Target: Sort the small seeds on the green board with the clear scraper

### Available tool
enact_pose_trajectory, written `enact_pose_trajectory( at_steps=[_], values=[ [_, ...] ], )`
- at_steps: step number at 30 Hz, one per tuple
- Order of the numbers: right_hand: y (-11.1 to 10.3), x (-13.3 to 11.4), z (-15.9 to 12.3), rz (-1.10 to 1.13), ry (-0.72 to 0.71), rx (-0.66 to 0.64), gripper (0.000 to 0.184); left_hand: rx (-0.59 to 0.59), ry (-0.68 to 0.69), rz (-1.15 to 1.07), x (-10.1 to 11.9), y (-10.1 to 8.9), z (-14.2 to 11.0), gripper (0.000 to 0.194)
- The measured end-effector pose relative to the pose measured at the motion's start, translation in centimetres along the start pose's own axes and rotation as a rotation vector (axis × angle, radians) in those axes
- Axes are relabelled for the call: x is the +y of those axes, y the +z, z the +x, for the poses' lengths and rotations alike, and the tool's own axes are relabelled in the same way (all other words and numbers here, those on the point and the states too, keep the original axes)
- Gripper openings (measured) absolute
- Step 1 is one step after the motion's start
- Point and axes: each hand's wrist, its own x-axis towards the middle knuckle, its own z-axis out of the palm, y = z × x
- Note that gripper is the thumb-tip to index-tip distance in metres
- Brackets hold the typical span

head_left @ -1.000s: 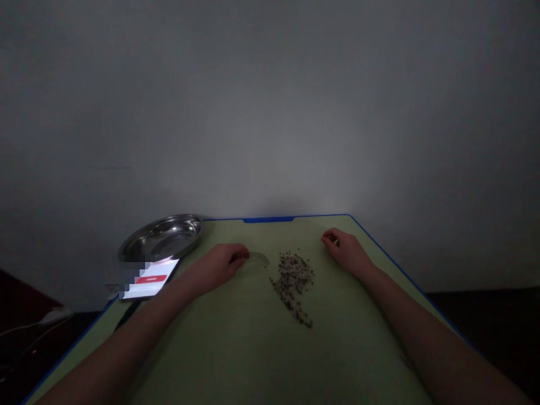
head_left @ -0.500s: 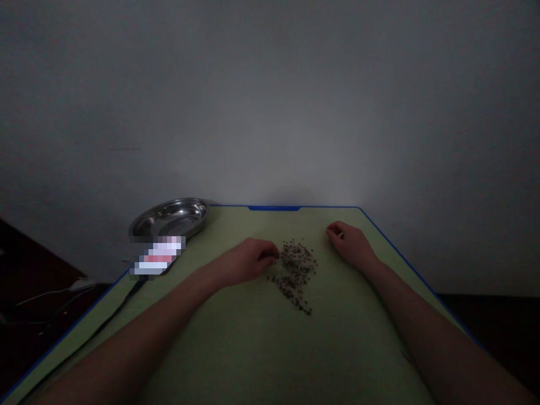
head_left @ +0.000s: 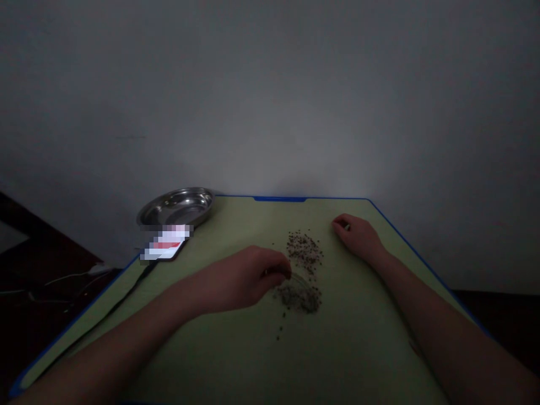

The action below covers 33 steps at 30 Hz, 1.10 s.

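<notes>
My left hand (head_left: 261, 275) is closed, thumb and fingers pinched at the edge of a clear, round-rimmed thing (head_left: 302, 284) whose exact kind I cannot make out. It lies low over part of a patch of small dark grains, which look blurred and greyish there. More loose dark grains (head_left: 304, 248) are scattered just beyond it, and a few lie apart on the near side. To the right of the grains my right hand (head_left: 355, 236) rests on the table with curled fingers. A small pale spot shows in the gap between them; whether it is held cannot be told.
The pale green table (head_left: 236, 360) has a blue edge and meets a grey wall at the back. At the far left stands a shiny metal bowl (head_left: 177, 208), with a lit phone (head_left: 171, 244) before it. A dark cable (head_left: 126, 298) runs along the left side.
My left hand has come nearer and slightly right with the clear thing, over the nearer grains. The grains have spread differently. My right hand stays curled in about the same place.
</notes>
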Motion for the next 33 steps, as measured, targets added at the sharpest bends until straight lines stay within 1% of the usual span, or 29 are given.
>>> enact_pose_trajectory(
  at_steps=[3,5,8,10,12,15,18,21,30,33],
  values=[
    [-0.1,-0.1,0.0,-0.022,-0.002,-0.007,0.020,0.041,0.010,0.038,-0.2,-0.3,-0.5,0.022],
    [0.0,-0.1,0.0,-0.034,-0.005,-0.006,0.021,0.097,-0.028,0.058,-1.4,-0.8,-0.7,0.021],
    [0.1,0.0,0.0,-0.039,-0.009,-0.009,0.022,0.143,-0.096,0.107,-3.7,-1.7,-1.0,0.022],
    [0.1,0.0,0.0,-0.046,-0.009,-0.016,0.022,0.131,-0.113,0.135,-4.9,-1.9,-1.2,0.022],
    [0.1,0.0,0.0,-0.062,-0.007,-0.021,0.022,0.102,-0.102,0.172,-5.4,-1.7,-1.3,0.021],
    [0.1,0.0,0.0,-0.083,-0.003,-0.028,0.021,0.083,-0.069,0.214,-5.1,-0.9,-0.9,0.023],
    [0.0,-0.1,0.0,-0.083,0.004,-0.036,0.021,0.076,-0.044,0.240,-4.4,-0.3,-0.5,0.024],
    [0.0,-0.2,-0.1,-0.090,0.007,-0.044,0.022,0.061,-0.016,0.245,-3.6,0.0,-0.6,0.024],
    [0.0,-0.1,-0.1,-0.120,0.002,-0.057,0.023,0.041,-0.008,0.225,-2.4,0.9,-3.5,0.023],
    [0.0,-0.1,-0.1,-0.126,0.001,-0.071,0.025,0.059,-0.008,0.177,-2.2,0.6,-4.4,0.023]
  ],
)
